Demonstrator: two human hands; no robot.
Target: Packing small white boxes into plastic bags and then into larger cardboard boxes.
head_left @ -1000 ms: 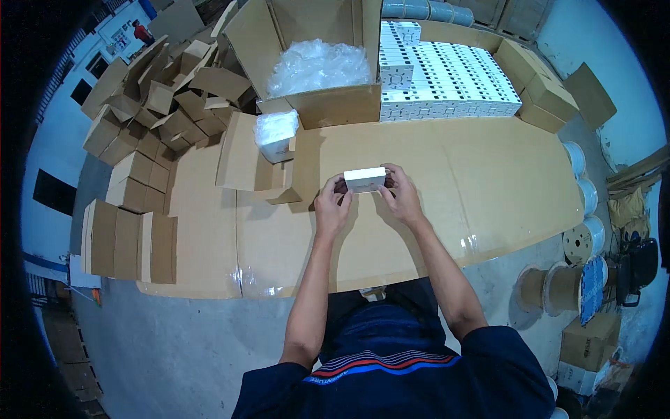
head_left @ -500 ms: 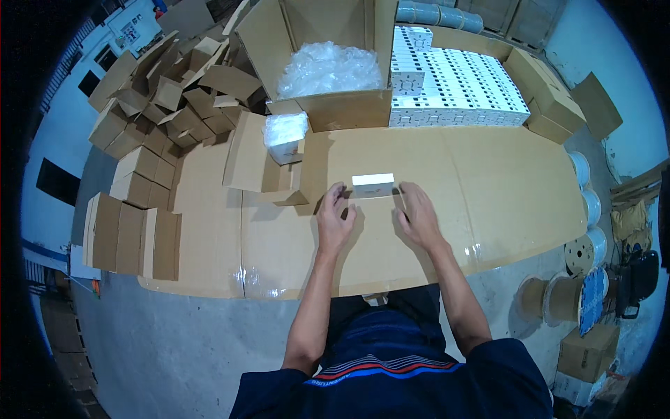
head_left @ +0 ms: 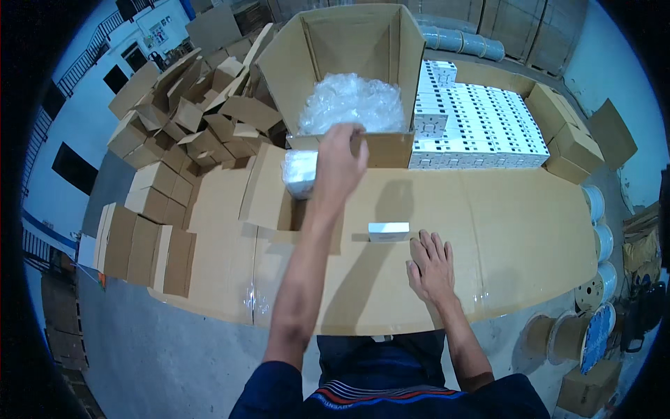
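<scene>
A small white box (head_left: 389,231) lies on the cardboard-covered table (head_left: 516,230), with neither hand on it. My right hand (head_left: 431,266) rests flat on the table just right of and below that box, fingers apart. My left hand (head_left: 340,163) is stretched forward over the front wall of a large open carton (head_left: 349,52) that holds clear plastic bags (head_left: 352,103). Its fingers curl at the carton's edge and nothing shows in them. A small bagged item (head_left: 300,173) sits beside the left wrist.
Rows of white boxes (head_left: 481,126) are stacked at the back right, with brown cartons (head_left: 576,143) next to them. Many empty folded cartons (head_left: 188,119) pile up at the left. Cable reels (head_left: 593,335) stand on the floor at the right.
Both hands held the small white box a second ago. They set it on the table and let go. My left hand has since reached forward to the big carton.
</scene>
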